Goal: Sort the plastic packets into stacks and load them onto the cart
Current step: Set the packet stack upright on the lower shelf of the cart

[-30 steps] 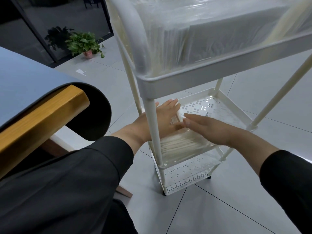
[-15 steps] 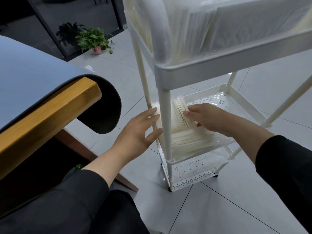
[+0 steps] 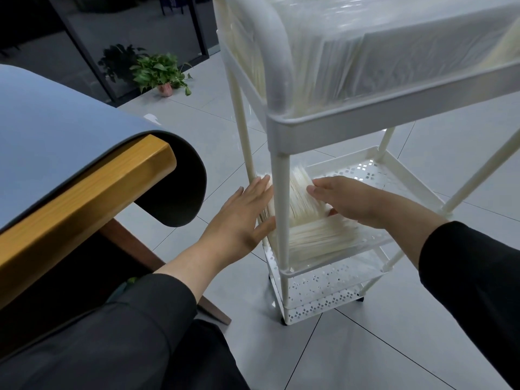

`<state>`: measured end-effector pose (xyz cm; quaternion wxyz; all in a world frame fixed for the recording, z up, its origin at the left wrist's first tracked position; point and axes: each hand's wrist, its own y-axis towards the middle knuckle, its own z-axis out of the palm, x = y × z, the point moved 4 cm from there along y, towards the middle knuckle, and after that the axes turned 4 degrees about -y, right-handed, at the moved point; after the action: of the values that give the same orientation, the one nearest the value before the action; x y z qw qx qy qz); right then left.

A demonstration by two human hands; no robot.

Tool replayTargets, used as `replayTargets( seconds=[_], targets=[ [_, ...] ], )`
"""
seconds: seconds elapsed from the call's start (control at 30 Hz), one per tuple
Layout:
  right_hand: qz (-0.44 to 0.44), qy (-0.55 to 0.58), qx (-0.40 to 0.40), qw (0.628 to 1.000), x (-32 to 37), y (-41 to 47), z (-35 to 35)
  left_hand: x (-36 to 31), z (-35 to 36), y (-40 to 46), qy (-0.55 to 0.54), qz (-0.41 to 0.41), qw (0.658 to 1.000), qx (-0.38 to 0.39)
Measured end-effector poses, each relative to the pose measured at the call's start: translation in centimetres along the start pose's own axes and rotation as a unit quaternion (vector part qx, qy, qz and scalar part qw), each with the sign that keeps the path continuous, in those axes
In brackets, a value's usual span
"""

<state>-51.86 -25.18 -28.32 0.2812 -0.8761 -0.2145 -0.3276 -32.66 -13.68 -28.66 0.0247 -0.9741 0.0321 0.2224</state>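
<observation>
While no writing is readable, the packets (image 3: 302, 198) stand on the cart's (image 3: 363, 123) middle shelf between both hands: left (image 3: 242, 218) flat, fingers straight; right (image 3: 349, 199) grasping them

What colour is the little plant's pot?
Pink, seen in the head view: the pot by the glass door.

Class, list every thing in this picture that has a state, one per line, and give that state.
left hand: open, flat against the leaning packets from outside the cart
right hand: fingers on the leaning packets' other side
leaning packets: tilted on edge, middle shelf
flat packets: lying stacked beneath them
top tray: loaded with wrapped stacks
bottom shelf: contents not visible
table mat: curling over the table edge
</observation>
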Motion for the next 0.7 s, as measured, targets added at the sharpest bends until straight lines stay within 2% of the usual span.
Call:
replayTargets(
  seconds=[0.1,0.23,0.4,0.6,0.7],
  targets=[
    [-0.012,-0.008,0.008,1.000,0.2,-0.2,0.0,-0.4,-0.5,-0.5,-0.017,0.025,0.999,0.008],
    [-0.019,0.004,0.010,1.000,0.4,0.0,0.2,-0.2,-0.6,-0.4,-0.011,0.032,0.999,-0.005],
    [-0.037,-0.004,-0.004,0.999,0.8,0.2,0.3,-1.4,-1.6,1.6,-0.033,0.081,0.996,-0.030],
    [-0.038,0.035,-0.007,0.999,0.9,0.1,0.2,-3.0,0.0,5.8,0.015,0.141,0.989,0.041],
    [-0.043,0.067,0.011,0.997,0.5,0.3,0.3,-3.3,0.1,6.5,0.036,0.169,0.985,0.026]
  ],
)
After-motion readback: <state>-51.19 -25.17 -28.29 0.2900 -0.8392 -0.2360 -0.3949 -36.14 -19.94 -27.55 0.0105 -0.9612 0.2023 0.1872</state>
